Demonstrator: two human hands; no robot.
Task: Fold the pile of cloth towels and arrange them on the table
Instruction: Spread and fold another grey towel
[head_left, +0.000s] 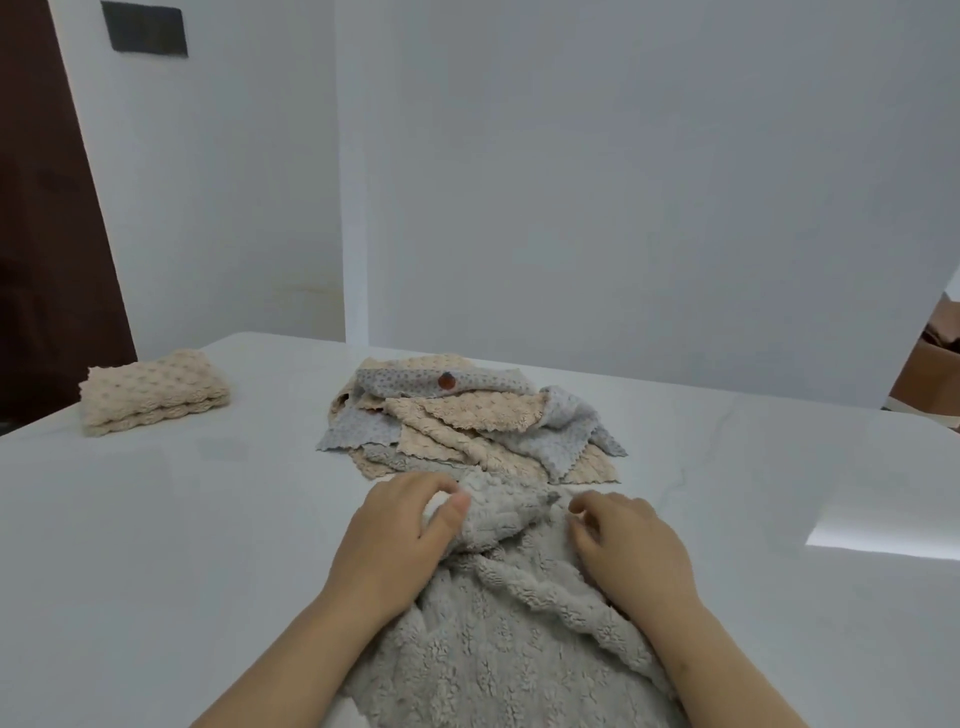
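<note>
Towel in work now is the grey towel (498, 649). It lies crumpled at the near edge of the table (156, 545), in the middle, and its far end touches the pile (467, 426) of unfolded beige and grey cloths.

My left hand (400, 540) pinches a bunched fold at that far end between thumb and fingers. My right hand (628, 556) lies on the cloth with curled fingers; I cannot tell whether it really holds an edge.

I think the danger is this: if I lift or pull the far end, it can catch the nearest cloths and drag them from the pile. If only one hand has a true hold, the fold will probably come out crooked, and thick plush may spring open.

For room, bare table lies to the left, up to the folded beige towel (156, 389) near the far left corner, and also to the right. Whether the near end hangs over the edge is not visible.
</note>
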